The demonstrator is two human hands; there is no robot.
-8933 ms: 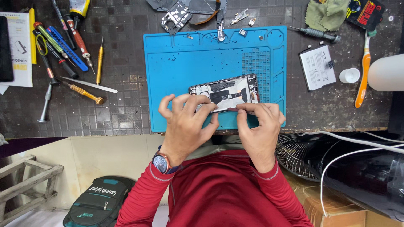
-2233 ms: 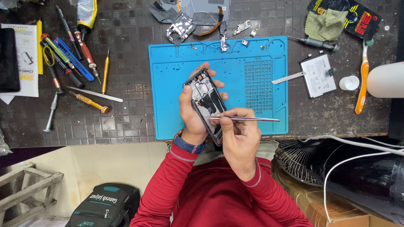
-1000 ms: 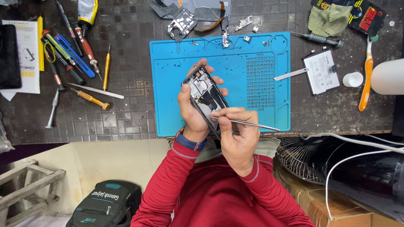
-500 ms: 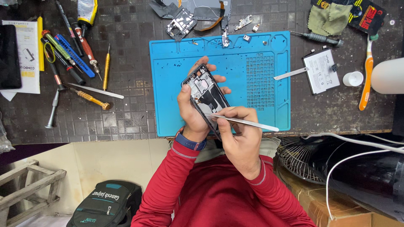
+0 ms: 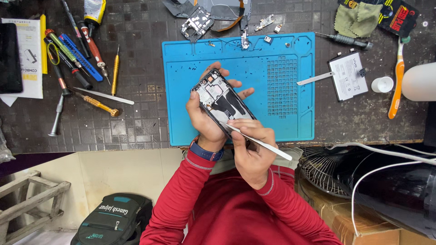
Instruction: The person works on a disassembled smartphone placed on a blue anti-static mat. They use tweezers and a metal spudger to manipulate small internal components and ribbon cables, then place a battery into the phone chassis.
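cradling the opened phone (image 5: 221,102), the left hand (image 5: 204,120) grips its edges. right hand (image 5: 251,152) pinches a thin metal pry tool (image 5: 259,141) closed; best kept shallow and gentle.

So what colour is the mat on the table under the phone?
The mat is light blue, plain, with a grid of small square pockets; the head view shows it.

Single view, head-worn camera, looking almost straight down from above person's chest. Far table (image 5: 136,122) edge toward top of frame, person's red sleeves and torso at bottom centre. Close range: hands fill frame centre, left hand (image 5: 206,120) and right hand (image 5: 252,152) over blue mat (image 5: 290,113). Table takes upper half of frame; floor level things lower: backpack (image 5: 111,220) lower left, fan grille (image 5: 322,165) lower right. No second view to compare.
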